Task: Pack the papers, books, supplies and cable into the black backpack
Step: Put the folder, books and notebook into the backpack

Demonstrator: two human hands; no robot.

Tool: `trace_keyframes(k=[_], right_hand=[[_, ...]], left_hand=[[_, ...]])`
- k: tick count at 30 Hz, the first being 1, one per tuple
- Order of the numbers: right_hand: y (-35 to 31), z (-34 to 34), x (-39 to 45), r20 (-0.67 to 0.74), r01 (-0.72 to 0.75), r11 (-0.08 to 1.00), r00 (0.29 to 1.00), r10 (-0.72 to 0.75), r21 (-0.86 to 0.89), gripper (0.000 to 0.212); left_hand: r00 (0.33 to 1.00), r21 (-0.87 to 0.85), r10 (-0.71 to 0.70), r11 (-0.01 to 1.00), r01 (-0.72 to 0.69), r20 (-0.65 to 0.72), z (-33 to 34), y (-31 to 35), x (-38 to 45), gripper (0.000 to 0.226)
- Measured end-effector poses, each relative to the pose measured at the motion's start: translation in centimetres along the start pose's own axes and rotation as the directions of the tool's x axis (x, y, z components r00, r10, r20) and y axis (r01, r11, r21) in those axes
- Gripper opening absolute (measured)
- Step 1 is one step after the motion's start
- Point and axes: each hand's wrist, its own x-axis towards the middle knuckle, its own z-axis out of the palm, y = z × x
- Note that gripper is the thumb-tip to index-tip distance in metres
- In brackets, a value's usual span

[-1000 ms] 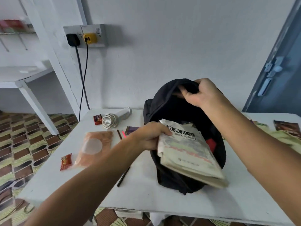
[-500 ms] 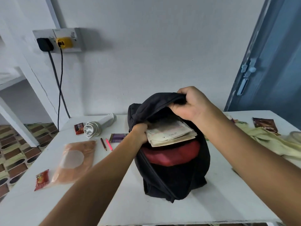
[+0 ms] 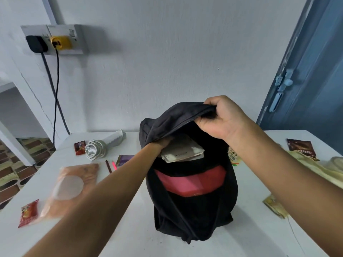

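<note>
Since the prior frame, my left hand (image 3: 163,143) has pushed the book stack (image 3: 182,152) deeper into the black backpack (image 3: 187,197); L fingers are hidden under the flap, so grip can't be confirmed. My right hand (image 3: 220,117) pinches the zipper flap up. Status: books approx. in. Remaining on the table (image 3: 130,229): coiled cable (image 3: 96,150), pencils (image 3: 111,165), plastic pouch (image 3: 71,184), papers (image 3: 274,205) at R.

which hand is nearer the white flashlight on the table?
Left. The left hand is inside the black backpack mouth, on the side facing the white flashlight. The right hand grips the backpack's top flap, further from it.
</note>
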Motion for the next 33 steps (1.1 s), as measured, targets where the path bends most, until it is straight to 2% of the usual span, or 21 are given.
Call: trace_keyframes(k=[2,3,4,5,6,8,9,10,13,16,19,25,28,30,32,33], right_hand=[[0.2,0.0,0.1,0.01,-0.011,1.0,1.0,0.011,-0.014,0.022],[0.4,0.1,0.2,0.016,-0.017,1.0,1.0,0.017,-0.024,0.021],[0.5,0.1,0.3,0.023,-0.021,0.999,1.0,0.021,-0.033,0.021],[0.7,0.2,0.5,0.03,-0.02,0.999,0.999,0.022,-0.04,0.023],[0.8,0.4,0.6,0.034,-0.019,0.999,0.999,0.02,-0.041,0.025],[0.8,0.6,0.8,0.032,-0.021,0.999,0.999,0.023,-0.035,0.024],[0.7,0.6,0.7,0.03,-0.027,0.999,0.999,0.028,-0.031,0.023],[0.6,0.5,0.6,0.026,-0.032,0.999,0.999,0.033,-0.027,0.022],[0.4,0.0,0.2,0.022,-0.039,0.999,0.999,0.039,-0.023,0.023],[0.6,-0.2,-0.2,0.03,-0.043,0.999,0.999,0.044,-0.024,0.025],[0.8,0.0,-0.5,0.023,-0.033,0.999,0.999,0.034,-0.021,0.02],[1.2,0.1,-0.3,0.02,-0.032,0.999,0.999,0.032,-0.011,0.024],[1.3,0.2,-0.1,0.021,-0.018,1.0,1.0,0.018,-0.007,0.035],[1.3,0.3,0.0,0.016,-0.01,1.0,1.0,0.01,0.009,0.05],[1.4,0.2,0.1,-0.002,0.0,1.0,1.0,0.0,0.026,0.059],[1.5,0.2,0.1,-0.006,0.002,0.999,1.0,-0.002,0.032,0.06]], left_hand=[[0.994,0.295,0.041,0.953,-0.07,0.102,0.6,-0.3,-0.9,0.044],[0.987,0.442,0.054,0.889,-0.115,0.149,1.1,-0.3,-1.8,0.051],[0.984,0.561,0.069,0.814,-0.15,0.162,1.7,-0.3,-2.6,0.068],[0.985,0.662,0.081,0.732,-0.161,0.15,2.4,-0.3,-3.4,0.083],[0.985,0.746,0.109,0.642,-0.174,0.136,3.1,-0.3,-3.9,0.088],[0.972,0.83,0.181,0.512,-0.221,0.148,3.8,-0.4,-3.7,0.071],[0.965,0.829,0.201,0.501,-0.248,0.168,3.4,-0.4,-3.5,0.06],[0.963,0.801,0.198,0.537,-0.264,0.184,3.0,-0.5,-3.2,0.055],[0.95,0.693,0.206,0.65,-0.312,0.234,1.1,-1.1,-2.4,0.054],[0.949,0.66,0.262,0.685,-0.309,0.172,0.4,-2.1,-1.3,0.048],[0.965,0.642,0.228,0.722,-0.257,0.13,0.2,-2.4,-0.9,0.048],[0.96,0.707,0.202,0.649,-0.28,0.195,1.0,-2.3,-1.6,0.046],[0.971,0.804,0.135,0.545,-0.239,0.197,1.9,-2.2,-2.0,0.042],[0.97,0.858,0.126,0.454,-0.241,0.206,2.2,-2.0,-2.7,0.043],[0.95,0.856,0.19,0.415,-0.307,0.248,2.0,-1.6,-3.8,0.043],[0.928,0.824,0.239,0.434,-0.364,0.285,1.7,-1.4,-4.5,0.044]])
